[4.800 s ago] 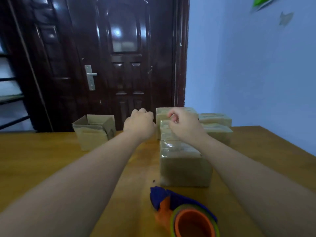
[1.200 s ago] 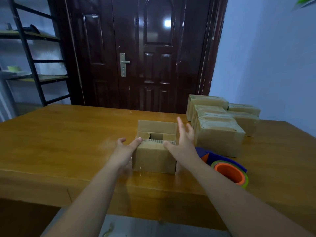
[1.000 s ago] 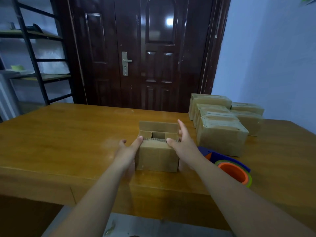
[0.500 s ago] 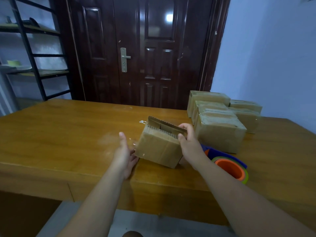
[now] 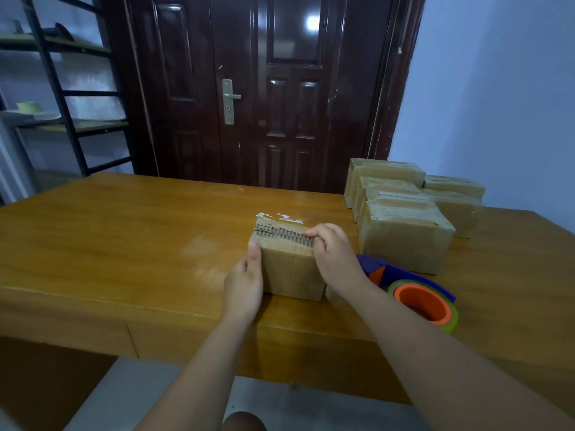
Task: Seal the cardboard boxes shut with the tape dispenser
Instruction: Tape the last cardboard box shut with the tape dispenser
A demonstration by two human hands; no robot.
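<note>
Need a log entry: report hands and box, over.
Left hand holds box. Right hand pinches its top flaps together. Not sealed yet; tape dispenser lies beside, unobstructed.

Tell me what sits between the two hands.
In the head view, the cardboard box sits between them: the left hand holds its left side, the right hand grips its top right edge.
</note>
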